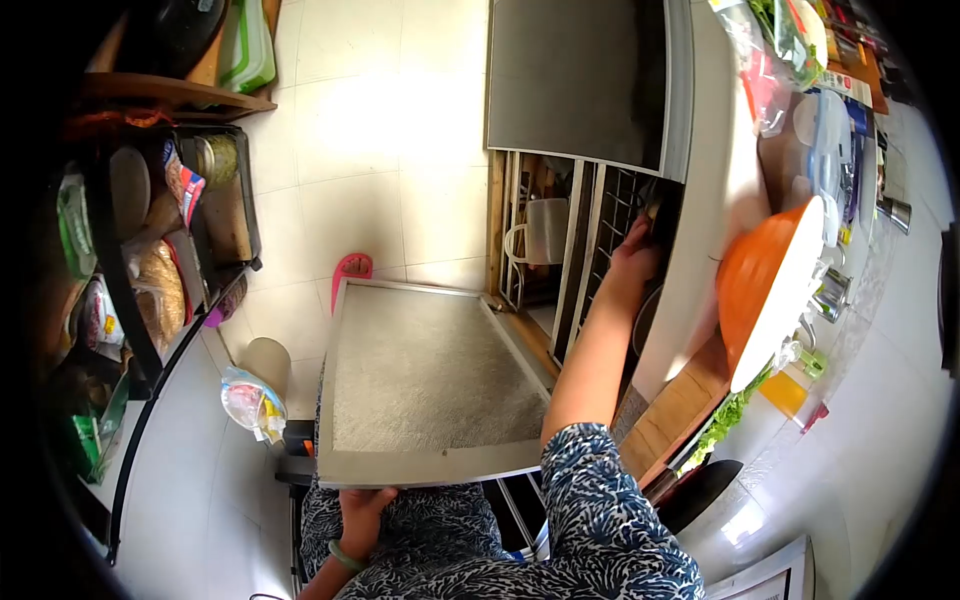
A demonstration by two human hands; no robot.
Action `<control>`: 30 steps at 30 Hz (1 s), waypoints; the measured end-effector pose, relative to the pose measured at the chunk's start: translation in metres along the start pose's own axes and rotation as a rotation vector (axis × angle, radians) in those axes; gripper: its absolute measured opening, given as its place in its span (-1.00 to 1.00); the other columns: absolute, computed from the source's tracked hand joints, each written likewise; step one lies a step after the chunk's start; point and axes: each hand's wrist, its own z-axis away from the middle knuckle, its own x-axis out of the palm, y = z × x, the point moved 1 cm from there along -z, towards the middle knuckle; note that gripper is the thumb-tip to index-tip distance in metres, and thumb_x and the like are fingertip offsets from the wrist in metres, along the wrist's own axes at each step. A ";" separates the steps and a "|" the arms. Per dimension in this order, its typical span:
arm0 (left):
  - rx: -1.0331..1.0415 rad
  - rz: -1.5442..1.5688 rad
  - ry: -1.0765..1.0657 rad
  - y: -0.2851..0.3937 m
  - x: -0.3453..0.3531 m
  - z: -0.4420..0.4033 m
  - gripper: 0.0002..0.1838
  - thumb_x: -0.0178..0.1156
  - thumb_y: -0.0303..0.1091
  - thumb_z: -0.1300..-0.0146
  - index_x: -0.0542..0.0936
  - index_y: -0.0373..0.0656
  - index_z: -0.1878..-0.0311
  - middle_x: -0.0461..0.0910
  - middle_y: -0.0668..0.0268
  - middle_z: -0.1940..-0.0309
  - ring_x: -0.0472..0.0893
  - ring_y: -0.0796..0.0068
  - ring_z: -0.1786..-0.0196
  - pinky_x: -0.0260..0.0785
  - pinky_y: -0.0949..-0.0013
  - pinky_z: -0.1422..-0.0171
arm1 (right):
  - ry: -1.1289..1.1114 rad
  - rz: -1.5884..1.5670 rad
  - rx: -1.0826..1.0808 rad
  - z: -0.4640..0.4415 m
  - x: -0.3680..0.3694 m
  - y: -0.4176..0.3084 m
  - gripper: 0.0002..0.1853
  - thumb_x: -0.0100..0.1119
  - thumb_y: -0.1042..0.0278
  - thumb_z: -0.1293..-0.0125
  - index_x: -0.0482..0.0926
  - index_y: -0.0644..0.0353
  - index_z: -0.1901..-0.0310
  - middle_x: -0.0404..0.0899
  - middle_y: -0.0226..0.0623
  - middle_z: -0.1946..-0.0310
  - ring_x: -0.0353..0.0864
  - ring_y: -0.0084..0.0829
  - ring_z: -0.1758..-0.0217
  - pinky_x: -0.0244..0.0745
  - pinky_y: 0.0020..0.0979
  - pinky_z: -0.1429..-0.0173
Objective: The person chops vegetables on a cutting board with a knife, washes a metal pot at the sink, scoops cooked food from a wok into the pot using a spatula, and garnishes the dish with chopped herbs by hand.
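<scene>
The right hand reaches deep into the open cabinet, fingers lost in shadow beside the wire rack! The left hand meets the door's near edge; the orange bowl sits on the counter.

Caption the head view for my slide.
Right hand reaching into a cabinet with racks, left hand at the open door's near edge.

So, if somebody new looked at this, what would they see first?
Probably the bright orange bowl over on the right. Next, the open cabinet door in the middle, with the left hand at its near edge. To its upper right, the right hand reaches into the cabinet.
</scene>
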 end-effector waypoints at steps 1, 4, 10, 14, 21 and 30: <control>0.012 -0.044 -0.017 0.005 0.003 0.000 -0.76 0.25 -0.57 -0.08 0.54 -0.28 0.14 0.59 0.34 0.26 0.54 0.55 0.18 0.40 0.46 0.08 | 0.131 0.076 -0.173 0.025 0.015 0.018 -0.63 -0.22 0.20 -0.39 0.43 0.37 0.06 0.52 -0.09 0.09 0.59 -0.20 0.08 0.68 -0.46 0.19; 0.083 -0.082 -0.040 -0.005 0.004 0.000 -0.81 0.18 -0.55 -0.14 0.53 -0.26 0.15 0.57 0.34 0.29 0.53 0.56 0.23 0.39 0.45 0.12 | 0.334 0.109 -0.129 0.103 0.042 0.049 -0.70 -0.25 0.37 -0.37 0.43 0.45 0.14 0.50 0.01 0.05 0.56 -0.08 0.02 0.67 -0.42 0.05; 0.244 -0.063 -0.025 0.007 0.031 -0.020 -0.89 0.11 -0.57 -0.16 0.49 -0.21 0.23 0.49 0.41 0.43 0.47 0.59 0.31 0.32 0.50 0.21 | 0.235 0.148 0.526 0.297 0.057 0.084 -0.84 -0.17 0.40 -0.31 0.29 0.27 0.40 0.54 0.09 0.17 0.63 -0.18 0.12 0.60 -0.28 -0.05; 0.236 -0.130 -0.030 0.046 0.062 -0.044 -0.88 0.08 -0.56 -0.19 0.46 -0.20 0.21 0.47 0.42 0.48 0.46 0.58 0.44 0.32 0.54 0.31 | 0.015 0.163 0.748 0.401 0.098 0.029 -0.80 -0.16 0.41 -0.28 0.39 0.40 0.27 0.57 -0.02 0.26 0.66 -0.26 0.22 0.60 -0.30 0.01; 0.154 -0.139 -0.516 0.123 0.142 0.004 -0.61 0.08 -0.24 -0.28 0.36 -0.22 -0.10 0.47 0.20 0.08 0.49 0.37 0.07 0.39 0.33 0.01 | -0.407 0.504 0.406 0.500 0.133 -0.142 -0.70 -0.13 0.43 -0.31 0.41 0.52 0.08 0.59 0.00 0.27 0.67 -0.25 0.34 0.67 -0.37 0.32; -0.339 -0.501 -1.167 0.117 0.231 0.172 -0.27 0.08 0.05 -0.25 0.15 -0.18 -0.34 0.23 0.15 -0.30 0.22 0.18 -0.34 0.17 -0.02 -0.34 | 0.106 0.321 -0.117 0.604 0.046 -0.243 -0.71 -0.04 0.39 -0.25 0.42 0.56 0.21 0.59 -0.05 0.40 0.66 -0.25 0.52 0.59 -0.43 0.51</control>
